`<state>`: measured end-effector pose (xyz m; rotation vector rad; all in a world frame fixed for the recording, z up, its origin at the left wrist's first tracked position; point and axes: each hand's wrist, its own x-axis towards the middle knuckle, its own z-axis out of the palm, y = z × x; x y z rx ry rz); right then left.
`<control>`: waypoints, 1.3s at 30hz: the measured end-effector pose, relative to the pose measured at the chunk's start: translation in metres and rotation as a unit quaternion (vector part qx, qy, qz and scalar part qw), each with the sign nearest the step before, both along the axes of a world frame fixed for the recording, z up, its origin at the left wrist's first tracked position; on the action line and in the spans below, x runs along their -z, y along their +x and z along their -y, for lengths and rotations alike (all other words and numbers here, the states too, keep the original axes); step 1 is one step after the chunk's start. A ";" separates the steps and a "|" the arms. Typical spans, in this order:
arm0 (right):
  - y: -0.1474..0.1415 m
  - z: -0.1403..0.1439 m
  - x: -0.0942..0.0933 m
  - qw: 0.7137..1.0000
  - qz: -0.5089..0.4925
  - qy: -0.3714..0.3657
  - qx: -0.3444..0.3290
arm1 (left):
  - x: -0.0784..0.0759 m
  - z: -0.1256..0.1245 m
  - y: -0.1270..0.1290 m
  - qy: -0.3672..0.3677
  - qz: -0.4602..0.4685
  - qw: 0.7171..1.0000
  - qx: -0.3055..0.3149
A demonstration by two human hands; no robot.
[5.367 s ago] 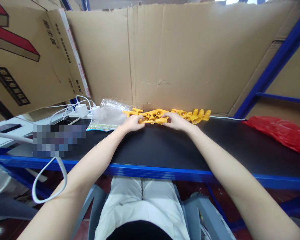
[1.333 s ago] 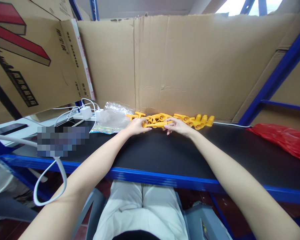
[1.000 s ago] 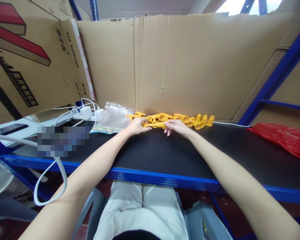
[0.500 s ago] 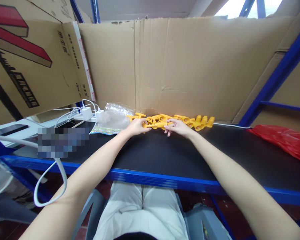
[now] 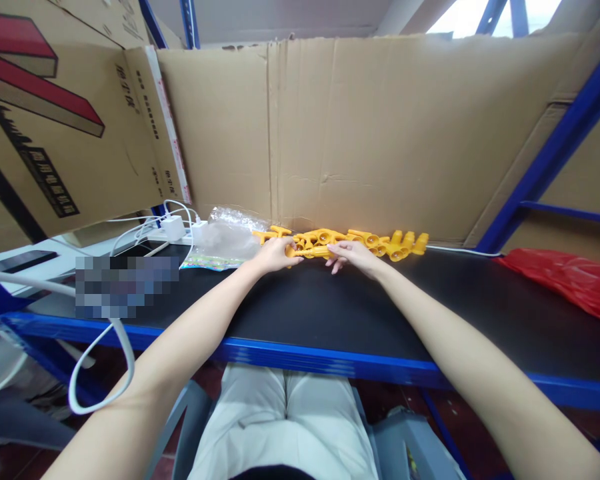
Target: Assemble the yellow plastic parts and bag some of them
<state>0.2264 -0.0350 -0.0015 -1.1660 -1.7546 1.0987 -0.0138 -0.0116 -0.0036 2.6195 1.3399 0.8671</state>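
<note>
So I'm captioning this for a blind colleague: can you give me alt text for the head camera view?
Both the left hand and the right hand grip one yellow plastic piece between them, in front of a row of yellow plastic parts along a cardboard wall. A clear plastic bag lies left, a red bag right, on the black bench.

Plastic pieces (image 5: 380,241) along cardboard wall (image 5: 360,133), bag (image 5: 225,235) left, sack (image 5: 570,277) right, on table (image 5: 330,307)

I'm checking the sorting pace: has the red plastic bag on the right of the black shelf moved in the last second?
No. The red plastic bag lies in the same spot beside the blue rack post.
</note>
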 end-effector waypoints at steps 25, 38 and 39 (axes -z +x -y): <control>-0.009 -0.002 -0.001 0.997 -0.063 0.005 0.043 | 0.009 -0.022 -0.005 0.003 0.013 1.000 -0.014; 0.012 -0.016 -0.011 0.942 -0.149 0.214 0.210 | 0.019 -0.027 -0.026 0.025 0.000 0.999 -0.031; 0.016 -0.019 -0.010 0.932 -0.119 0.252 0.231 | 0.020 -0.029 -0.026 0.010 -0.041 0.998 -0.041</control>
